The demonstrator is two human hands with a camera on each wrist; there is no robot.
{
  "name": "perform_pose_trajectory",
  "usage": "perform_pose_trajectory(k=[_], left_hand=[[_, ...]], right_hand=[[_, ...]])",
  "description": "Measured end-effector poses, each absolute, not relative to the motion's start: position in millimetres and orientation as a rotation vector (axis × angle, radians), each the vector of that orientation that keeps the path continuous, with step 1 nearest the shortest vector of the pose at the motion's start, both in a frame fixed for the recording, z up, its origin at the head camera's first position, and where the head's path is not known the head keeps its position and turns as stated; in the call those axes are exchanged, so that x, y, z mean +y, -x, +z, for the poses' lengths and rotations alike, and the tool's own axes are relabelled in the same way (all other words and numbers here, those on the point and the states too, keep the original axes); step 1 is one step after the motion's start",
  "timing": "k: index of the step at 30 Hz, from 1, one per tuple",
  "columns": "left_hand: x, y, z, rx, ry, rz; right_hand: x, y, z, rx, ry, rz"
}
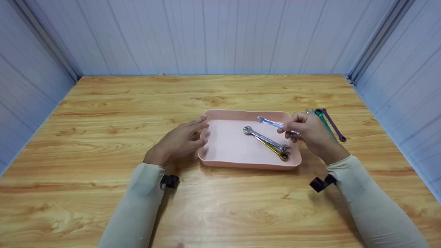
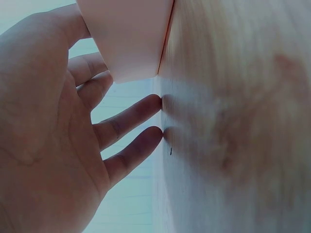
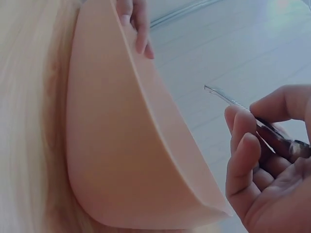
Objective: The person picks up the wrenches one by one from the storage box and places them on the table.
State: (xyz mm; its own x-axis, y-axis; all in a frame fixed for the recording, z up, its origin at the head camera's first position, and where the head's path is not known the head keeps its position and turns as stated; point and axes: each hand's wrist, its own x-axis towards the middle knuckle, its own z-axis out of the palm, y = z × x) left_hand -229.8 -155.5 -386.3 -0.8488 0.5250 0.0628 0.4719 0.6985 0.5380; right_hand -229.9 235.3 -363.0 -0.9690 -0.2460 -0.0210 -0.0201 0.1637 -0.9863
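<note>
A pink tray (image 1: 224, 144) sits on the wooden table. Above its right side, my right hand (image 1: 310, 134) pinches a shiny silver wrench (image 1: 270, 123) between thumb and fingers, its open end pointing left. That wrench (image 3: 228, 98) shows side-on in the right wrist view. Inside the tray, a silver wrench (image 1: 263, 137) lies across a gold wrench (image 1: 275, 150). My left hand (image 1: 181, 141) is at the tray's left wall, fingers spread and loosely extended. In the left wrist view, the left hand (image 2: 58, 126) has two fingertips at the table surface beside the tray's corner.
Right of the tray lie a green wrench (image 1: 324, 120), a purple wrench (image 1: 333, 125) and the silver end of another wrench (image 1: 310, 111), partly hidden by the right hand. White panel walls (image 1: 220, 38) border the table at the back and both sides.
</note>
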Motion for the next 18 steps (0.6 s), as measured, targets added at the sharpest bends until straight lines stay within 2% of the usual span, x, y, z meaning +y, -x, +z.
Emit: perform_pose_trajectory(k=[10, 18], left_hand=[[-155.1, 230.4, -387.2, 2.807, -0.841, 0.865], [-155.0, 230.4, -387.4, 2.802, -0.848, 0.875]], right_hand=[[239.8, 233.8, -362.6, 1.883, 0.1, -2.131], [242.6, 236.4, -361.7, 1.779, 0.084, -2.164]])
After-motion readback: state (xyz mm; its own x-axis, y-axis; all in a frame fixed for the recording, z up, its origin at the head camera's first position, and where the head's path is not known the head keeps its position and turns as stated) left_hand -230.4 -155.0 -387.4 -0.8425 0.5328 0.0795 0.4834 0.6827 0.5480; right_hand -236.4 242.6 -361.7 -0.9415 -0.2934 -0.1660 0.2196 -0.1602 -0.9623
